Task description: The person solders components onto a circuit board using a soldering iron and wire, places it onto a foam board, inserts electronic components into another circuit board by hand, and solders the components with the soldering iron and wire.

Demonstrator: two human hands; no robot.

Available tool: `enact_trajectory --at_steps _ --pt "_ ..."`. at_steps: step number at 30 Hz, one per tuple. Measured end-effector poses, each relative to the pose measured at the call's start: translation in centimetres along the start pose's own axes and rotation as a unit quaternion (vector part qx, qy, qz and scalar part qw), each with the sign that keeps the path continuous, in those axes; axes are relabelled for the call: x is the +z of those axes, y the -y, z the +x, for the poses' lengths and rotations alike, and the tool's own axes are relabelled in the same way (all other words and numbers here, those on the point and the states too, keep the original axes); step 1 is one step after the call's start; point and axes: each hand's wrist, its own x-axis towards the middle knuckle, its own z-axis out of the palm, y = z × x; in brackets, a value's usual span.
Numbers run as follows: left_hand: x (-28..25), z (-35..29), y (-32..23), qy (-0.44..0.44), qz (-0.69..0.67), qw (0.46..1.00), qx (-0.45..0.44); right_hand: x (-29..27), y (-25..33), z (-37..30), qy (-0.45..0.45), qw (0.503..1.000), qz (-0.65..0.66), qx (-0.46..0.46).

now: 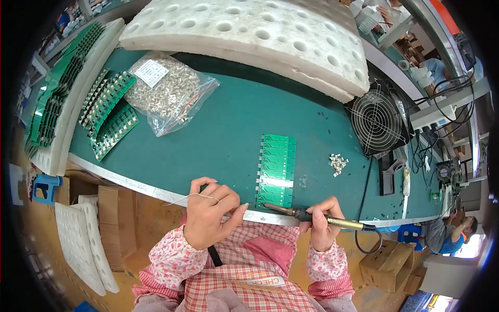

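Note:
My right hand (323,224) grips a soldering iron (340,222) by its handle. The iron's tip points left and meets the near end of a green circuit board panel (275,169), which lies flat by the table's front edge. Short metal pins stick out along the panel's left side. Thin solder wire (182,199) runs through my left hand (212,210), whose fingers are closed around it. The wire's end reaches toward the iron's tip; whether they touch is too small to tell.
A clear bag of small metal parts (166,88) and several stacked circuit boards (112,112) are at the left. A loose pile of small parts (338,164) lies right of the panel. A fan (378,120) stands far right; a white foam block (249,39) spans the back.

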Motion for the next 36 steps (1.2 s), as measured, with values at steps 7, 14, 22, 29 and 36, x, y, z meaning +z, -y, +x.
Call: enact_trajectory --at_steps 7,14,22,29,36 --pt "-0.03 0.11 -0.09 0.000 0.004 1.000 0.010 0.30 0.31 0.21 -0.009 1.000 0.005 0.001" --pt "0.13 0.08 -0.17 -0.001 0.017 1.000 0.008 0.64 0.50 0.36 -0.026 0.999 -0.021 -0.001" --pt "0.15 0.12 -0.15 -0.004 0.023 1.000 0.016 0.69 0.50 0.36 -0.035 0.999 -0.004 0.008" --pt "0.08 -0.04 0.04 -0.003 0.003 1.000 0.008 0.28 0.01 -0.05 -0.061 0.998 0.011 -0.029" --pt "-0.09 -0.03 0.04 0.005 -0.002 1.000 0.021 0.22 0.00 -0.22 -0.040 0.998 -0.004 -0.040"
